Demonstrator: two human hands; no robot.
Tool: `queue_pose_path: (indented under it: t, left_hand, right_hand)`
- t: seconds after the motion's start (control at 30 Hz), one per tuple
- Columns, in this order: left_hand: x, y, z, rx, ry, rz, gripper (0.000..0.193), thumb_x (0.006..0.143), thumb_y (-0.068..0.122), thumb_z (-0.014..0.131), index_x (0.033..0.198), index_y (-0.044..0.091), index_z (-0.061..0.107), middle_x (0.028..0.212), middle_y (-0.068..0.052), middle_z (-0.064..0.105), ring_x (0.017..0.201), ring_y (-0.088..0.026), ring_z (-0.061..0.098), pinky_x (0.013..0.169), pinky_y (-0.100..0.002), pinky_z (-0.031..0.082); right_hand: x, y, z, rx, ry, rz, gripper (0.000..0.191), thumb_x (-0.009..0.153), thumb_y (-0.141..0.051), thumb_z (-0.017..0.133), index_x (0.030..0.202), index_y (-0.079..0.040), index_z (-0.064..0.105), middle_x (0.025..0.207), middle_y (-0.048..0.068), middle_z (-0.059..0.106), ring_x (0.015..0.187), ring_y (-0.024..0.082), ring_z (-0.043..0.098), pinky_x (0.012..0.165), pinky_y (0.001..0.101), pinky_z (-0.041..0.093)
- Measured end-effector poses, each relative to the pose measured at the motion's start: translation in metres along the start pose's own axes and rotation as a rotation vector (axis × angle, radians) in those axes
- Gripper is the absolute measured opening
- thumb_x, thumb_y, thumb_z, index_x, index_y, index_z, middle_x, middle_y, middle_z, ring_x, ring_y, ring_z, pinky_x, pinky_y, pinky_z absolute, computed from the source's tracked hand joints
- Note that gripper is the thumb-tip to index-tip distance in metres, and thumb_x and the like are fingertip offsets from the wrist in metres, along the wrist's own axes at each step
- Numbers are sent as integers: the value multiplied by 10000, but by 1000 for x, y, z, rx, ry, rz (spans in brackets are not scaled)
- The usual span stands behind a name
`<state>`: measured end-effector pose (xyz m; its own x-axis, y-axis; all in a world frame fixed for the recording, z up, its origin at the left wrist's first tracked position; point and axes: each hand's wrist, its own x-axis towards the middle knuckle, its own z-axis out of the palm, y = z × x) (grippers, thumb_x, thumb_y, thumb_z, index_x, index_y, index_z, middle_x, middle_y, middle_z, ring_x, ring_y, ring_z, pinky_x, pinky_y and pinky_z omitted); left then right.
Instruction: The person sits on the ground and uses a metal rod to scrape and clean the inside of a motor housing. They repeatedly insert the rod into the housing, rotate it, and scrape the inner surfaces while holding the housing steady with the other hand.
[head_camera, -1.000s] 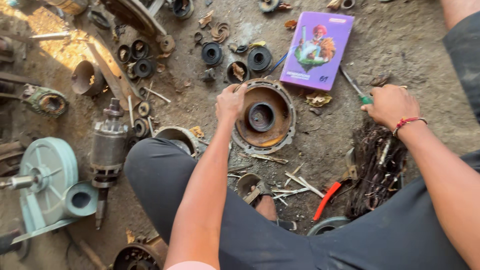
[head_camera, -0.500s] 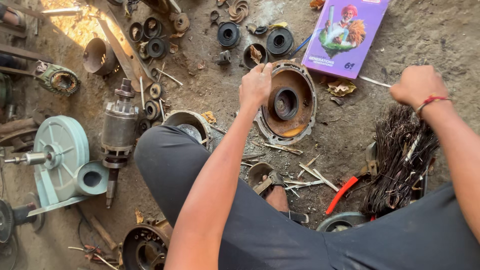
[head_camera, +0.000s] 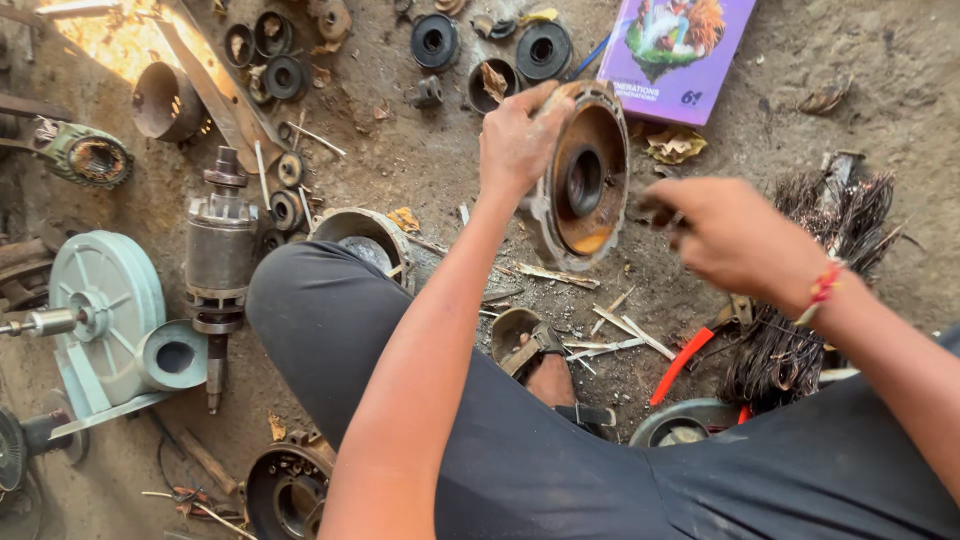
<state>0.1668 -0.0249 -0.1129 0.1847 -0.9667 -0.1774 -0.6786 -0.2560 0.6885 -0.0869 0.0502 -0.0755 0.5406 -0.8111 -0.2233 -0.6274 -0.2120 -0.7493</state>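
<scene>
Rusty end cover (head_camera: 585, 180) tilted, gripped by L hand (head_camera: 515, 140).

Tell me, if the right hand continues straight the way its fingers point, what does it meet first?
Probably the rusty round cover, held tilted by the left hand; the right hand points left toward its hollow face, though depth is unclear.

A flat purple picture box (head_camera: 675, 55) lies top centre-right.

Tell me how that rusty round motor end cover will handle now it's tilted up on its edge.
The motor end cover looks like thick cast metal, so probably rigid and heavy for its size. Standing on its round rim, it may roll or flop flat if the left hand lets go. Its rusty, dusty surface likely grips well.
</scene>
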Motion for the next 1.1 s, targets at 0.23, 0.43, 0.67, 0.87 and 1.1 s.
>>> queue_pose_path:
  t: [0.23,0.43,0.67,0.87,1.1]
  left_hand:
    - [19,-27,9,-43,79,147,509,890,460,672,1200,61,731,1193,-198,743,1109,-345,720,965,-371,546]
    - [30,-56,19,-66,60,48,495,856,397,706,1211,52,720,1170,-202,754,1076,-344,742,936,-371,568]
    - [37,-54,30,62,6,173,481,927,380,702,1276,49,694,1260,-202,703,1061,-313,748,920,-361,580]
    - [28,-29,25,-60,-10,100,532,842,358,701,1261,30,697,1187,-199,753,997,-278,779,901,-345,586]
    - [26,-25,30,-67,32,253,528,845,376,730,1241,29,691,1170,-218,745,1008,-330,774,898,-356,585]
  right_hand:
    - [11,-22,24,-4,-140,-30,666,811,-61,538,1455,-231,551,884,209,726,797,395,697,746,511,540]
    - [20,-32,26,-89,-137,-78,521,897,-166,578,1407,-274,587,785,173,713,705,360,689,653,503,536]
    - [10,-30,34,-54,-21,-91,521,927,-147,592,1424,-301,611,720,154,689,608,319,665,610,467,532]
    - [-2,-45,40,-316,-351,36,599,878,-170,624,1455,-334,613,771,150,697,657,314,695,630,472,557]
    - [0,-55,40,-286,-152,-68,659,755,-59,631,1364,-311,650,713,105,673,661,298,680,622,447,562]
